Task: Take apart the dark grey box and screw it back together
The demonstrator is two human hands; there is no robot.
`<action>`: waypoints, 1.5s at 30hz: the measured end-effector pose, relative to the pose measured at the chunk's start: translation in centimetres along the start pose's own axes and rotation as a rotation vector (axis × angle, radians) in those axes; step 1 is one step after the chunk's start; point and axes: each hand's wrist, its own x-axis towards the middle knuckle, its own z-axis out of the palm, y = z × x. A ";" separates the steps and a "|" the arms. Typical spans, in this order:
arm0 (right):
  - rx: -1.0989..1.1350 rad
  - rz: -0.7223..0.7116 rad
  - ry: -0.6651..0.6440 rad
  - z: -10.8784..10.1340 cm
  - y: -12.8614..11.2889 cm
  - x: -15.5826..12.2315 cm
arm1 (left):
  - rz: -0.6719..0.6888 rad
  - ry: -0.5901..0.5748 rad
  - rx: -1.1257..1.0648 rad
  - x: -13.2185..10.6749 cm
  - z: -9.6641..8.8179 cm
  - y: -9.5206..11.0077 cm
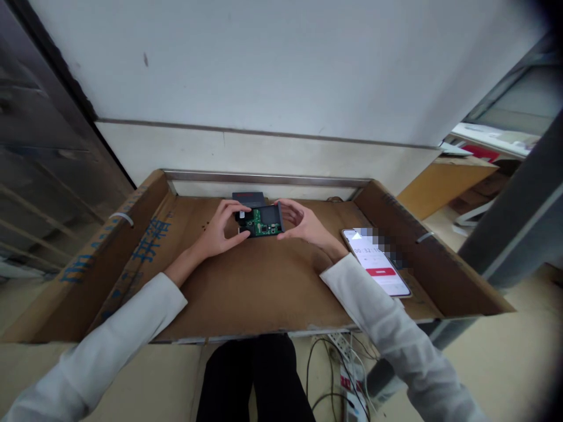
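Observation:
A small dark case with a green circuit board (264, 223) inside it is held between both hands over the brown cardboard sheet (264, 281). My left hand (220, 230) grips its left end, fingers curled over the top edge. My right hand (299, 221) wraps around its right end. Just behind the hands lies a flat dark cover piece (248, 198). Both arms wear white sleeves.
A phone (380, 264) with a lit timer screen lies on the cardboard to the right. Folded-up cardboard flaps (109, 246) wall in both sides. A metal rail (264, 177) and white wall stand behind. Cables and a power strip (347, 375) lie on the floor below.

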 end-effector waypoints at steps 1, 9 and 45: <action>-0.003 0.018 0.004 0.0 0.4 0.0 | -0.015 -0.039 0.009 -0.1 0.1 -0.3; -0.079 0.098 -0.102 -0.4 2.0 0.0 | -0.069 -0.273 0.240 -0.4 0.0 -1.3; -1.189 0.161 0.384 -2.7 0.3 -0.4 | -0.393 -0.305 0.264 -5.6 -6.4 -1.8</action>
